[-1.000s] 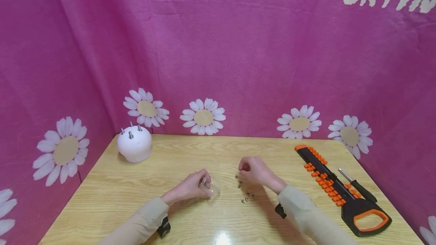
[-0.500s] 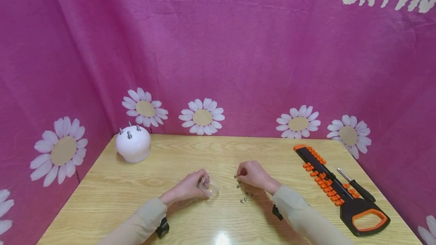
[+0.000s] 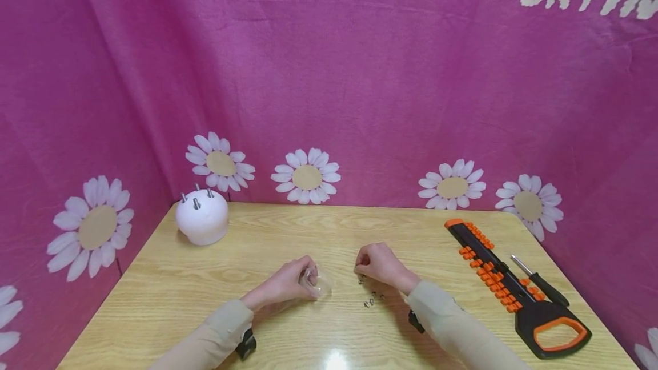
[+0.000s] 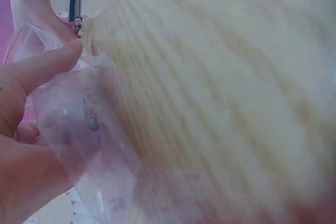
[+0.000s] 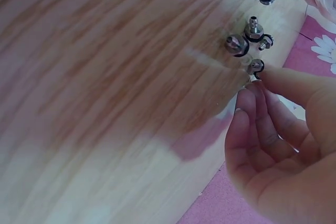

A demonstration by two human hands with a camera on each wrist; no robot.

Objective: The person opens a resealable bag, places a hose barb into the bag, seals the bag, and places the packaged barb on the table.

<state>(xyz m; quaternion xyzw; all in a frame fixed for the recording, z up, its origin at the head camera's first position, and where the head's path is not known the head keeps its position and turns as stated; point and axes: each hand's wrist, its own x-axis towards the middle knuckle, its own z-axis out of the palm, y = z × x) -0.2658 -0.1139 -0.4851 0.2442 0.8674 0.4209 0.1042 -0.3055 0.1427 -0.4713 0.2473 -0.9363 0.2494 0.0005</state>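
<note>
My left hand (image 3: 285,284) holds a clear plastic bag (image 3: 323,284) by its edge, low over the table. A small metal piece (image 4: 93,122) shows through the film in the left wrist view. To the right, my right hand (image 3: 382,264) reaches down to the wood, thumb and index fingertips together at a small silver barbed fitting (image 5: 256,66) with a black ring. Several similar metal fittings (image 5: 254,30) lie scattered close by. In the head view, more of these fittings (image 3: 371,302) show below the right hand.
A white rounded holder (image 3: 203,222) with metal pins stands at the back left of the wooden table (image 3: 288,336). On the right lie a black rack (image 3: 524,318) with orange clips and a screwdriver (image 3: 547,287). A pink flowered cloth (image 3: 380,84) hangs behind.
My right hand has shifted slightly left and lower, and its fingertips now cover a fitting that was visible before. The left hand and the bag stay in place.
</note>
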